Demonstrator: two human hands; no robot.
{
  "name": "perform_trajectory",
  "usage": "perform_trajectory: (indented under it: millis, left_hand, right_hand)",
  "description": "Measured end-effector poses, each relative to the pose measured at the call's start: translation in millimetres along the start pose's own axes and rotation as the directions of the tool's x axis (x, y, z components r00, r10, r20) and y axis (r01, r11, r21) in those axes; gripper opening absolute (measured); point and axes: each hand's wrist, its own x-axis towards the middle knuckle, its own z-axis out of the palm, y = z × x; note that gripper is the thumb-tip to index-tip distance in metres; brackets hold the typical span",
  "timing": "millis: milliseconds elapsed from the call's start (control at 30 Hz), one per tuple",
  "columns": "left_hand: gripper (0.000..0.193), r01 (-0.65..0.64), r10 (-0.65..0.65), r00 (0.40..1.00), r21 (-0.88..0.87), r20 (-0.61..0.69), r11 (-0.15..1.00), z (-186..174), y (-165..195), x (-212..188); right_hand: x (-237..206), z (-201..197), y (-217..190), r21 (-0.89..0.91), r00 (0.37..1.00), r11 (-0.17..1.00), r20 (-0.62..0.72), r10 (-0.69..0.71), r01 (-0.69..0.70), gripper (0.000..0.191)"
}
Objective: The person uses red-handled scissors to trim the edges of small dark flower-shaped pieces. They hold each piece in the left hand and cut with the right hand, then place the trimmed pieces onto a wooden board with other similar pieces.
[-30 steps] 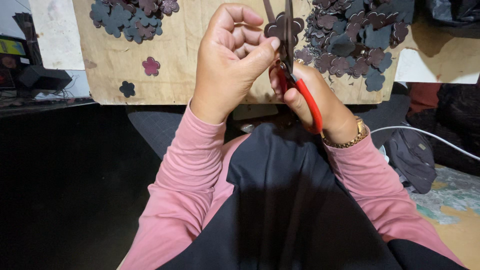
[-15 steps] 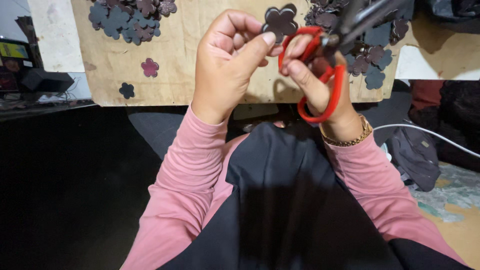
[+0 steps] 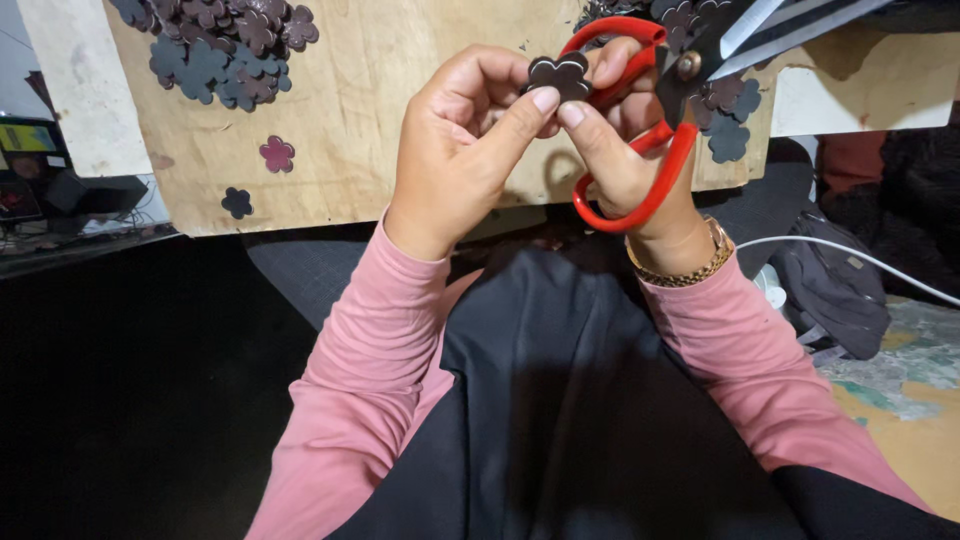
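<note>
My left hand (image 3: 465,145) pinches a small dark flower-shaped cutout (image 3: 561,75) between thumb and forefinger. My right hand (image 3: 630,150) also touches that cutout with its thumb while its fingers pass through the red handles of a pair of scissors (image 3: 655,130). The scissor blades (image 3: 790,25) point up and to the right. Both hands are held above a plywood board (image 3: 380,110).
A pile of dark flower cutouts (image 3: 215,45) lies at the board's upper left, with two single ones (image 3: 277,154) below it. More cutouts (image 3: 725,115) lie at the upper right. A grey bag (image 3: 830,285) and white cable (image 3: 850,255) sit right.
The scissors have swung from pointing straight up to tilting right, away from the cutout. The flower cutout now sits pinched between both thumbs, closer to the middle.
</note>
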Motion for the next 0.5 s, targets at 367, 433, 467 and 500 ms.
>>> perform_trajectory:
  millis: [367, 433, 467, 500]
  left_hand:
    - [0.017, 0.124, -0.118, 0.992, -0.205, 0.040, 0.971, 6.4, -3.3, -0.9]
    - [0.017, 0.140, -0.134, 0.990, -0.217, 0.045, 0.966, 6.4, -2.9, -1.1]
    - [0.017, 0.154, -0.148, 0.988, -0.207, 0.046, 0.966, 6.0, -1.9, -1.2]
    - [0.017, 0.168, -0.162, 0.986, -0.198, 0.047, 0.966, 5.5, -0.4, -1.2]
  right_hand:
    - [-1.3, -6.8, -4.0, 0.444, 0.985, 0.880, 0.059, 0.163, -0.172, 0.022]
    - [-0.9, -6.8, -3.3, 0.472, 0.982, 0.862, 0.060, 0.177, -0.184, 0.022]
    - [-0.5, -7.0, -3.2, 0.500, 0.979, 0.843, 0.058, 0.196, -0.199, 0.022]
    - [-0.3, -7.2, -3.3, 0.527, 0.975, 0.823, 0.057, 0.215, -0.212, 0.022]
